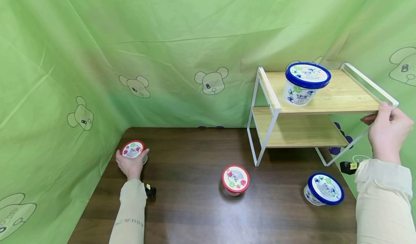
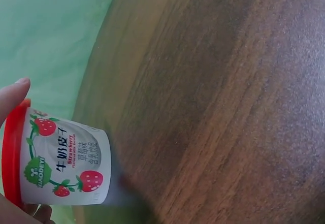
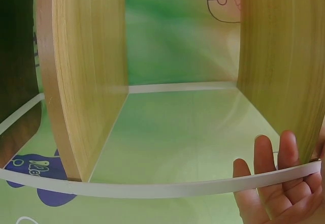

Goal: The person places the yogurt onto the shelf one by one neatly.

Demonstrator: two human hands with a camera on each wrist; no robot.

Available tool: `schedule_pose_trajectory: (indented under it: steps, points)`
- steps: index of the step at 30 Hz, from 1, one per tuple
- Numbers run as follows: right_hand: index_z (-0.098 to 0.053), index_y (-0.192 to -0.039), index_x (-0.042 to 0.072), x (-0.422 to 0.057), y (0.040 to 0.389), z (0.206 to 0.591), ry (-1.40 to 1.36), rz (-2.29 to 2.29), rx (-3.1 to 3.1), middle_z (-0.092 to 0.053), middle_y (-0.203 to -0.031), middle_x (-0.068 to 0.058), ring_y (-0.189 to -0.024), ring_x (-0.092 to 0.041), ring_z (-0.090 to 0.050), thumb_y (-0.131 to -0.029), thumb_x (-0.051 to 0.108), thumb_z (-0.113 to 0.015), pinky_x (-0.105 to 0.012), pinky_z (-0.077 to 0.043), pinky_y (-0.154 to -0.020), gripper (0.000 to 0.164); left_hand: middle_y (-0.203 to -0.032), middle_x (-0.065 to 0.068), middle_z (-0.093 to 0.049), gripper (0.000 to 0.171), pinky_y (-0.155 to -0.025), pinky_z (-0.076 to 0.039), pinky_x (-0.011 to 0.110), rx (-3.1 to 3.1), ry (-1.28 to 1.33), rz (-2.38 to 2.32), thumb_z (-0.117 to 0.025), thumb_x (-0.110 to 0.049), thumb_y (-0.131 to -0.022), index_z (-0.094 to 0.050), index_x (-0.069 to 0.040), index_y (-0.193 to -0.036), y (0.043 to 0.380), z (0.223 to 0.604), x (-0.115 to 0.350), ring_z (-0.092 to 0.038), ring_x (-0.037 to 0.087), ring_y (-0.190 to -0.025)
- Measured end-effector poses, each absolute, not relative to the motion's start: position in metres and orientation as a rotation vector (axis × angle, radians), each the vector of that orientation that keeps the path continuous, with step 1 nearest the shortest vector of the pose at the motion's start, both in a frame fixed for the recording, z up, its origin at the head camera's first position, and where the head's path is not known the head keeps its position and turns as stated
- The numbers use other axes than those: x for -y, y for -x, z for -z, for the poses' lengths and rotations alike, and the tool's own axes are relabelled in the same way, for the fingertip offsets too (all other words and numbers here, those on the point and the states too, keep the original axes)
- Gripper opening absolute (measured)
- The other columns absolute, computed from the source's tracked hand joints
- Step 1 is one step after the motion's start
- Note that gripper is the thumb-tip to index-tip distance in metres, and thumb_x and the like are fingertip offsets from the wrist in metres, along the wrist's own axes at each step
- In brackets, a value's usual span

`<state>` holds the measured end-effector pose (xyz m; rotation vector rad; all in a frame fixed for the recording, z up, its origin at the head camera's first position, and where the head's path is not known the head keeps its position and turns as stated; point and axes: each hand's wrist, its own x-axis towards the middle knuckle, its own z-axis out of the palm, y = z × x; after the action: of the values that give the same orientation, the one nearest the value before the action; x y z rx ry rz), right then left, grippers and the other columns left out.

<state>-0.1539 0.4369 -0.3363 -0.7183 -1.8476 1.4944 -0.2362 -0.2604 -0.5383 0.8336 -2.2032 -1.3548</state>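
Observation:
My left hand grips a strawberry ice cream tub with a red lid at the table's far left corner. In the left wrist view, strawberries and printed text show on that tub's white side, with a thumb and fingers around the lid. At the right, my right hand holds the front right upper corner of a two-tier shelf with a white frame and light wood boards. The right wrist view has the fingers behind the white frame bar. A blue-lidded tub stands on the top board.
Another red-lidded tub stands mid-table, left of the shelf. A second blue-lidded tub sits on the dark wood table in front of the shelf. Green cloth printed with bear heads hangs behind and along the sides.

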Motion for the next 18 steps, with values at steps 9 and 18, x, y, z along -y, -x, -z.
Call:
schedule_pose_trajectory:
  steps: [9, 18]
  points:
    - [-0.071, -0.089, 0.027, -0.439, 0.155, 0.339, 0.712, -1.487, 1.863, -0.066, -0.062, 0.014, -0.057, 0.002, -0.063, -0.108, 0.032, -0.048, -0.010, -0.045, -0.052, 0.031, -0.148, 0.026, -0.035, 0.120, -0.118, -0.022, 0.047, 2.197, -0.834, 1.364, -0.097, -0.030, -0.068, -0.020, 0.001, -0.155, 0.236, 0.544, 0.262, -0.031, 0.042, -0.141]
    - [-0.072, -0.091, 0.025, -0.448, 0.159, 0.343, 0.708, -1.470, 1.883, -0.067, -0.065, 0.014, -0.061, 0.002, -0.063, -0.108, 0.034, -0.048, -0.010, -0.046, -0.056, 0.031, -0.142, 0.022, -0.043, 0.109, -0.114, -0.030, 0.048, 2.174, -0.867, 1.394, -0.097, -0.027, -0.067, -0.029, -0.004, -0.149, 0.237, 0.544, 0.264, -0.040, 0.040, -0.134]
